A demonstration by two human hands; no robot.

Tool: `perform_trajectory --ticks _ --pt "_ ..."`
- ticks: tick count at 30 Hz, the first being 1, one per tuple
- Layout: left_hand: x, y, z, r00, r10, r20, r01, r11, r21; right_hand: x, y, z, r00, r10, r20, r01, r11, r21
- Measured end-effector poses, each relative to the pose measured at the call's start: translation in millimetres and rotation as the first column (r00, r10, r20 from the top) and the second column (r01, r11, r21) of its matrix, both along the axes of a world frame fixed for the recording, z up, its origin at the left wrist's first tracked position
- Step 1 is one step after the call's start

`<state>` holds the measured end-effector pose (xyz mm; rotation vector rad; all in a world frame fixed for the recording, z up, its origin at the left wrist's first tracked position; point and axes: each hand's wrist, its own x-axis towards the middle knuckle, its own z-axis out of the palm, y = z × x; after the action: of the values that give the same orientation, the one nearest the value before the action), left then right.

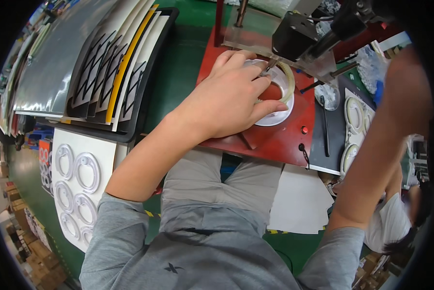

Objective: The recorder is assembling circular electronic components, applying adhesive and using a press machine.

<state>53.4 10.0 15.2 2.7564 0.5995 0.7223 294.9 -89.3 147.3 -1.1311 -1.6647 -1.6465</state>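
Observation:
My left hand [236, 92] lies across a round white plastic part [274, 119] on the red machine base [212, 55]. Its thumb rests along the near side and its fingers curl over the far side, holding the part; some fingertips are hidden. A pale yellowish ring [288, 79] sits within the part's rim at the right. Close beside my fingers, a thin metal tip [271, 64] comes down from a black block [296, 36]. My right hand [408, 92] is raised at the far right, dark and smeared by motion, so its fingers do not show.
At left, a black tray [138, 104] holds upright sheets and boards. Below it, a white board [59, 200] carries several clear rings. Right of the base are a dark tool [326, 128] and more rings [354, 116]. White paper [299, 203] lies by my leg. Another person [393, 222] is at lower right.

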Motion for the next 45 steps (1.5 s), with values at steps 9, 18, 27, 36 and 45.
perform_trajectory --ticks 9,18,27,36,45 --pt "-43.8 3.7 -4.0 0.958 -0.017 0.286 0.043 0.996 -0.082 -27.4 -13.1 -14.2 0.916 0.261 -0.306 -0.27 0.963 0.013" --pt "-83.9 -12.5 -75.1 0.741 0.492 0.457 -0.078 0.739 -0.67 -38.0 -96.6 -152.3 0.786 -0.546 -0.291 -0.045 0.419 -0.907" --pt "-83.2 -9.6 -85.3 0.772 0.525 0.359 -0.122 0.676 -0.727 -41.4 -102.4 -137.5 0.8 -0.562 -0.209 -0.042 0.295 -0.955" --pt "-80.1 -10.4 -80.9 0.749 0.538 0.385 -0.167 0.717 -0.677 -20.8 -95.0 -124.8 0.668 -0.515 -0.538 -0.349 0.422 -0.837" --pt "-80.4 -13.1 -87.0 0.744 0.555 0.372 -0.161 0.689 -0.707 -32.3 -73.3 -129.4 0.656 -0.357 -0.665 -0.41 0.571 -0.711"
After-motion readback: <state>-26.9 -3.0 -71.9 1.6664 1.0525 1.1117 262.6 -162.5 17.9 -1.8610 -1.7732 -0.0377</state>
